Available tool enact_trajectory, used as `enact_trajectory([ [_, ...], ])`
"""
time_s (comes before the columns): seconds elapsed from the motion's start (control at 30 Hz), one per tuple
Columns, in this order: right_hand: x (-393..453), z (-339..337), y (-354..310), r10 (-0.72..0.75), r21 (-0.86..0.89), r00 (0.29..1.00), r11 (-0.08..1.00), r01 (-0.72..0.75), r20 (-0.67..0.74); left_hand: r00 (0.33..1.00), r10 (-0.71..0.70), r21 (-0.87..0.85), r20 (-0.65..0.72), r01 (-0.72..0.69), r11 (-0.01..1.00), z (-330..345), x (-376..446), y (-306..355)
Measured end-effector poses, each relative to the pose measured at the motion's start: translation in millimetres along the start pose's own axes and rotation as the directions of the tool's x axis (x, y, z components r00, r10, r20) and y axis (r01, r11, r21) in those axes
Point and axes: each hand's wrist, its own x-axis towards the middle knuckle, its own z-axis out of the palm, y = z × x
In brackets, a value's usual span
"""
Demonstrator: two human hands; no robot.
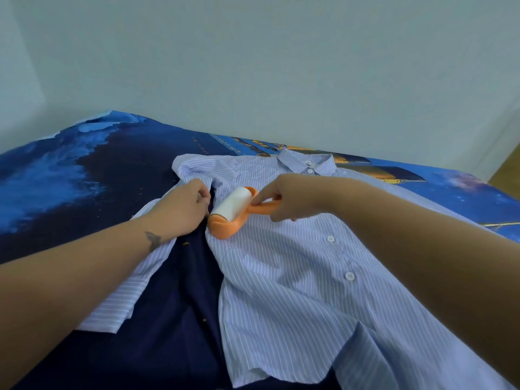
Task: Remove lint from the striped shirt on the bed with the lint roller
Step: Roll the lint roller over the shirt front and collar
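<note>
A light blue shirt with thin white stripes [281,271] lies spread on the bed, collar toward the wall, buttons facing up. My right hand [284,197] grips the orange handle of a lint roller [233,209]; its white roll rests on the shirt's front near the armpit. My left hand [183,209] presses down on the shirt's sleeve where it meets the body, fingers curled into the fabric. The sleeve runs down toward me under my left forearm.
The bed [70,175] has a dark blue sheet with a lighter blue and gold print. A pale wall [253,66] stands right behind it. A strip of wooden floor [506,175] shows at the far right, past the bed's edge.
</note>
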Motion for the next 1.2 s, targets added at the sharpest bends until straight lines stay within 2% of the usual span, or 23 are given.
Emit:
enact_trajectory([
  [0.2, -1, 5, 2, 0.005, 0.025, 1.000, 1.000, -0.005, -0.008, 0.999, 0.040, 0.036, 0.000, -0.040, 0.999, 0, -3, -6],
  [0.47, -63, 8, 36, 0.060, 0.009, 0.998, 0.998, -0.060, -0.009, 0.996, 0.087, 0.097, 0.010, -0.088, 0.991, 3, -5, 0],
  [0.7, -115, 8, 62, 0.134, -0.032, 0.991, 0.991, -0.133, 0.029, 0.996, 0.086, 0.197, 0.005, -0.085, 0.977, -1, -15, 11],
  [1.07, -171, -2, 89, 0.204, -0.075, 0.973, 0.978, -0.196, 0.113, 0.998, 0.040, 0.204, 0.051, -0.050, 0.978, -5, -30, 27],
  [1.2, -190, 4, 99, 0.207, 0.073, 0.977, 0.975, -0.211, 0.056, 0.998, 0.049, 0.231, 0.039, -0.056, 0.971, -7, -32, 28],
])
